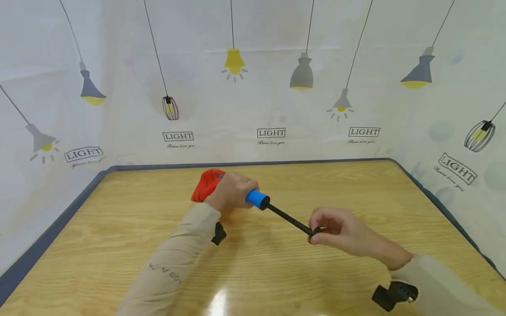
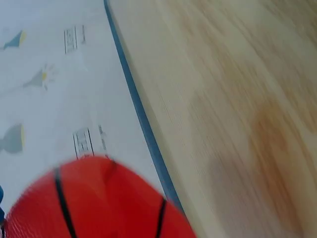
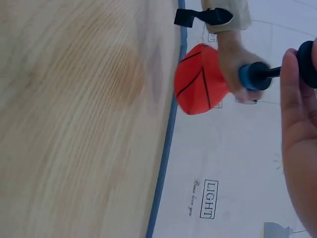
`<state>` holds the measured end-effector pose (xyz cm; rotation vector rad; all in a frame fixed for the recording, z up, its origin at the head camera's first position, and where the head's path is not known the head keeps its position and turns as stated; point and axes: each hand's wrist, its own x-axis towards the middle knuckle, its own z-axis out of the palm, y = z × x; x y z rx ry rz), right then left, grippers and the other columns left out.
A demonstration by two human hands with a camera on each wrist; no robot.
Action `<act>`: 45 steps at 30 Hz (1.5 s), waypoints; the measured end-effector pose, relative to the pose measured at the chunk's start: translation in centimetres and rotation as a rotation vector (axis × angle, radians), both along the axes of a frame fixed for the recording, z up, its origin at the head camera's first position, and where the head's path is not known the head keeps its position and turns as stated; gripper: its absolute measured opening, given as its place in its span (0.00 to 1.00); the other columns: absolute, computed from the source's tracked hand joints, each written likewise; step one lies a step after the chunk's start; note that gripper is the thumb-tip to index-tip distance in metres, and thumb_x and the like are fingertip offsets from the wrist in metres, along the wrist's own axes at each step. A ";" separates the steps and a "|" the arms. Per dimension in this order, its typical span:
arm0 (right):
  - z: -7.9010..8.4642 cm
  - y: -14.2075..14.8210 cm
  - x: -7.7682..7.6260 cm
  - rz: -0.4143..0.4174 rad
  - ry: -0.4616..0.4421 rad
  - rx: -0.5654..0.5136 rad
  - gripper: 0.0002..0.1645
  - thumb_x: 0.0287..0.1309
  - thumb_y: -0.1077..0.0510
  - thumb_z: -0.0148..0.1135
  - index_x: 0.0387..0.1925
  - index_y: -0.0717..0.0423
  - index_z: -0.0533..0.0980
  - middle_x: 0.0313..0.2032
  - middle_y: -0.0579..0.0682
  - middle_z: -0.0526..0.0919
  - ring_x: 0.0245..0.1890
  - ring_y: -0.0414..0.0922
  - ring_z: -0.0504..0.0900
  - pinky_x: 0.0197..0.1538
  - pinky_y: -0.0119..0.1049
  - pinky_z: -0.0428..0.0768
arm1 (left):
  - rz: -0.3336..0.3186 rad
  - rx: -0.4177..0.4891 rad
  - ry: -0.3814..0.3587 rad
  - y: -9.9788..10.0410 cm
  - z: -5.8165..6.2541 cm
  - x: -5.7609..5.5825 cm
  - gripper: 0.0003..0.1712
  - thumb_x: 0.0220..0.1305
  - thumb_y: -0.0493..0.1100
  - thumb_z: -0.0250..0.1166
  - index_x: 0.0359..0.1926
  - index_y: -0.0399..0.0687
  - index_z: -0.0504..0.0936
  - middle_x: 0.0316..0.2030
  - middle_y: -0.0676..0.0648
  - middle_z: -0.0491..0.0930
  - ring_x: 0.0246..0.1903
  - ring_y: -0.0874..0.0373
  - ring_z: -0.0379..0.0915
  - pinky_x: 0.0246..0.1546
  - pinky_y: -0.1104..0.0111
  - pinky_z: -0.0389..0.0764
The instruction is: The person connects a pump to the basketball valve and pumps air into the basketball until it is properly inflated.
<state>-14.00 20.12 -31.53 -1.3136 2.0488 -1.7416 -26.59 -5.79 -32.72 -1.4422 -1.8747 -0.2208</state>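
My left hand (image 1: 233, 192) grips the blue barrel (image 1: 257, 199) of a small hand air pump, held tilted above the table. Its black rod (image 1: 290, 217) is drawn far out toward the lower right. At the rod's end my right hand (image 1: 348, 235) pinches the round black handle (image 3: 307, 64) between thumb and fingers. Just beyond the left hand is a red ball with black lines (image 1: 206, 185), slack and misshapen in the head view. It also fills the bottom of the left wrist view as a red dome (image 2: 104, 203). The left hand hides where pump and ball meet.
Below the hands spreads a wood-grain table (image 1: 276, 276) with a dark blue edge strip (image 1: 253, 164). A white backdrop (image 1: 213, 127) printed with lamps and the word LIGHT stands around its back and sides. Black straps with mounts (image 1: 395, 295) sit on both wrists.
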 end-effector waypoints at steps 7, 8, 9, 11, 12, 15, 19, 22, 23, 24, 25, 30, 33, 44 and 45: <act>-0.8 -3.4 -3.9 -0.048 0.182 0.013 0.06 0.50 0.70 0.56 0.30 0.61 0.68 0.27 0.54 0.73 0.22 0.40 0.73 0.23 0.34 0.73 | -0.058 0.019 0.016 1.3 0.2 0.4 0.11 0.31 0.40 0.68 0.18 0.47 0.74 0.13 0.55 0.74 0.12 0.65 0.68 0.16 0.74 0.70; -0.8 -3.7 -4.0 -0.069 0.198 0.026 0.06 0.50 0.69 0.57 0.30 0.61 0.69 0.27 0.53 0.73 0.23 0.40 0.74 0.24 0.33 0.74 | -0.056 0.016 0.008 1.3 0.2 0.5 0.11 0.31 0.40 0.69 0.19 0.47 0.73 0.13 0.55 0.74 0.12 0.65 0.68 0.16 0.75 0.70; -0.7 -3.8 -3.9 -0.094 0.211 0.050 0.06 0.49 0.69 0.57 0.30 0.60 0.69 0.28 0.52 0.74 0.23 0.40 0.74 0.24 0.33 0.75 | -0.052 0.001 0.003 1.2 0.0 0.6 0.11 0.31 0.40 0.69 0.19 0.47 0.74 0.13 0.55 0.74 0.12 0.66 0.69 0.17 0.75 0.70; -0.5 -3.9 -3.3 -0.120 0.215 0.080 0.06 0.49 0.68 0.58 0.30 0.60 0.70 0.29 0.51 0.74 0.27 0.40 0.77 0.28 0.34 0.78 | -0.040 -0.037 -0.003 0.9 -0.2 0.5 0.11 0.32 0.40 0.69 0.20 0.47 0.74 0.14 0.55 0.75 0.13 0.66 0.69 0.18 0.76 0.71; -0.4 -3.7 -2.8 -0.125 0.211 0.089 0.06 0.48 0.68 0.59 0.30 0.60 0.70 0.29 0.51 0.74 0.29 0.40 0.78 0.30 0.35 0.78 | -0.032 -0.052 -0.007 0.7 -0.2 0.5 0.11 0.33 0.41 0.69 0.21 0.47 0.74 0.15 0.55 0.75 0.13 0.66 0.70 0.19 0.76 0.71; 0.1 -2.5 -1.0 -0.095 0.170 0.069 0.07 0.48 0.70 0.58 0.30 0.61 0.70 0.29 0.52 0.73 0.32 0.39 0.78 0.31 0.36 0.79 | -0.007 -0.056 -0.021 -0.1 -0.2 0.3 0.12 0.34 0.41 0.70 0.21 0.47 0.74 0.16 0.55 0.76 0.15 0.65 0.71 0.20 0.75 0.73; 0.9 -0.8 0.4 -0.002 0.147 0.020 0.09 0.47 0.74 0.57 0.30 0.61 0.69 0.28 0.53 0.72 0.31 0.40 0.78 0.29 0.37 0.79 | 0.023 -0.004 -0.014 -1.0 0.3 0.2 0.13 0.31 0.40 0.70 0.20 0.47 0.73 0.15 0.54 0.75 0.14 0.63 0.71 0.18 0.73 0.73; 0.5 -1.1 -0.5 0.010 0.198 0.043 0.10 0.47 0.73 0.58 0.30 0.59 0.69 0.27 0.52 0.72 0.29 0.40 0.78 0.28 0.35 0.78 | 0.023 -0.035 0.019 -0.8 0.6 0.2 0.11 0.33 0.40 0.68 0.20 0.46 0.73 0.15 0.54 0.75 0.13 0.63 0.70 0.17 0.73 0.72; 0.1 -1.5 -1.1 0.001 0.231 0.059 0.10 0.46 0.72 0.58 0.30 0.59 0.69 0.27 0.52 0.73 0.29 0.40 0.78 0.28 0.34 0.78 | 0.028 -0.059 0.033 -0.6 0.7 0.3 0.11 0.33 0.41 0.68 0.21 0.46 0.73 0.15 0.54 0.75 0.13 0.64 0.70 0.17 0.74 0.71; -0.3 -2.0 -1.8 -0.010 0.274 0.076 0.11 0.46 0.72 0.59 0.30 0.59 0.69 0.27 0.51 0.73 0.28 0.40 0.78 0.28 0.34 0.78 | 0.037 -0.087 0.043 -0.5 0.8 0.4 0.10 0.35 0.42 0.67 0.21 0.47 0.73 0.15 0.54 0.74 0.13 0.64 0.69 0.17 0.74 0.71; -0.7 -2.6 -2.4 -0.027 0.304 0.097 0.11 0.45 0.71 0.59 0.30 0.58 0.69 0.27 0.51 0.74 0.28 0.40 0.78 0.28 0.33 0.78 | 0.048 -0.118 0.058 -0.3 0.8 0.6 0.10 0.36 0.43 0.66 0.21 0.47 0.72 0.15 0.54 0.74 0.13 0.64 0.69 0.17 0.74 0.71; -1.7 -4.7 -4.0 -0.082 0.316 0.146 0.08 0.48 0.68 0.59 0.30 0.58 0.70 0.29 0.51 0.74 0.30 0.40 0.79 0.31 0.33 0.78 | 0.072 -0.206 0.074 0.0 0.6 0.9 0.10 0.36 0.43 0.65 0.19 0.49 0.71 0.13 0.55 0.72 0.11 0.65 0.66 0.16 0.74 0.69; -1.2 -4.4 -3.2 -0.123 0.232 0.135 0.06 0.50 0.66 0.58 0.31 0.59 0.70 0.30 0.51 0.74 0.32 0.41 0.79 0.33 0.34 0.78 | 0.045 -0.174 0.055 0.1 0.3 0.7 0.10 0.36 0.43 0.66 0.20 0.49 0.72 0.14 0.55 0.74 0.12 0.65 0.68 0.17 0.75 0.70; 0.8 -0.8 -0.6 0.112 0.022 -0.082 0.04 0.55 0.71 0.50 0.32 0.65 0.64 0.28 0.56 0.68 0.30 0.39 0.75 0.30 0.32 0.76 | 0.013 0.031 0.052 -0.8 1.6 0.0 0.11 0.29 0.40 0.68 0.19 0.47 0.74 0.13 0.54 0.74 0.11 0.64 0.68 0.14 0.74 0.70; 0.6 -1.2 -1.2 0.110 0.032 -0.074 0.04 0.55 0.69 0.50 0.32 0.65 0.64 0.28 0.56 0.69 0.29 0.38 0.75 0.29 0.32 0.76 | 0.005 0.027 0.060 -0.6 1.6 0.0 0.11 0.29 0.41 0.68 0.19 0.48 0.74 0.13 0.54 0.75 0.12 0.64 0.69 0.14 0.74 0.70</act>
